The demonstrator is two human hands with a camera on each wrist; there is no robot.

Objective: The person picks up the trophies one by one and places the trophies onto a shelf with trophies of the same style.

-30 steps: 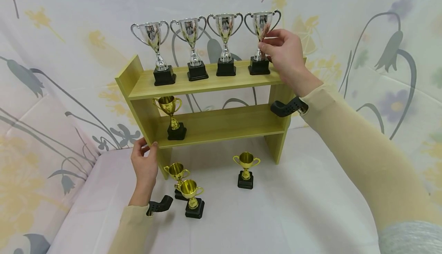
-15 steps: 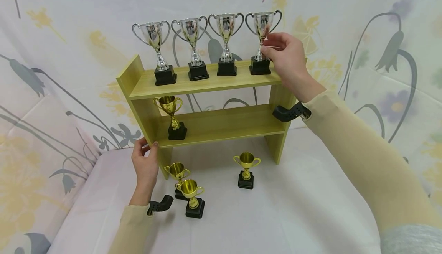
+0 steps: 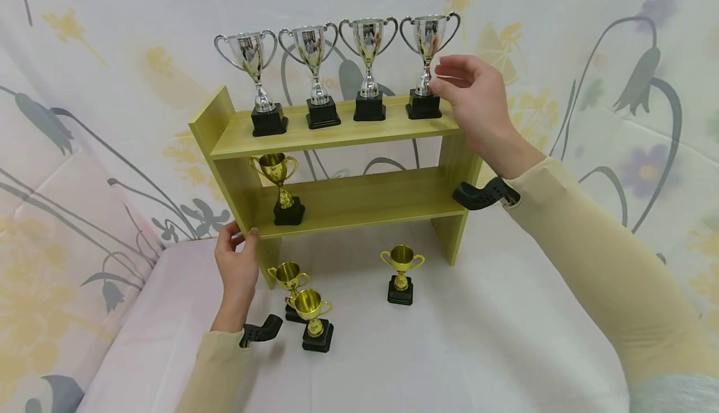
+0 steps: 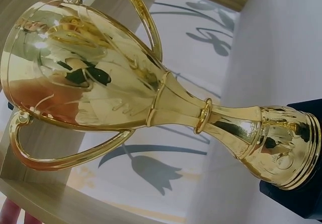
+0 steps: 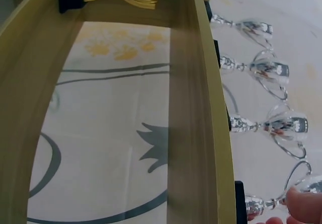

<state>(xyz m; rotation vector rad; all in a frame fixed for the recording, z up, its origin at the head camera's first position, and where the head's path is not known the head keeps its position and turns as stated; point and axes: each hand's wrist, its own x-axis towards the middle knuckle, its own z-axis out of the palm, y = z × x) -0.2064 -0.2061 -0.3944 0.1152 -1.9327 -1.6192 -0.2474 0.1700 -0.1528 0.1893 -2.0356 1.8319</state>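
Right hand (image 3: 477,98), upper right of frame: fingers loosely parted beside the end silver trophy (image 3: 429,35), upright atop the shelf (image 3: 365,204); contact unconfirmed. Left hand (image 3: 238,269), left of centre, grips the shelf's side. Judged step: release after placing; next calls for clean withdrawal.

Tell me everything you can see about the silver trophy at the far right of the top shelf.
The silver trophy has a shiny, metallic-looking cup with two curved handles, a narrow stem widening toward its foot, and a square black base. It stands upright on the wooden top shelf, at the right end of a row of four. The right hand is beside its stem, the thumb tip overlapping it in the head view; whether they touch is unclear.
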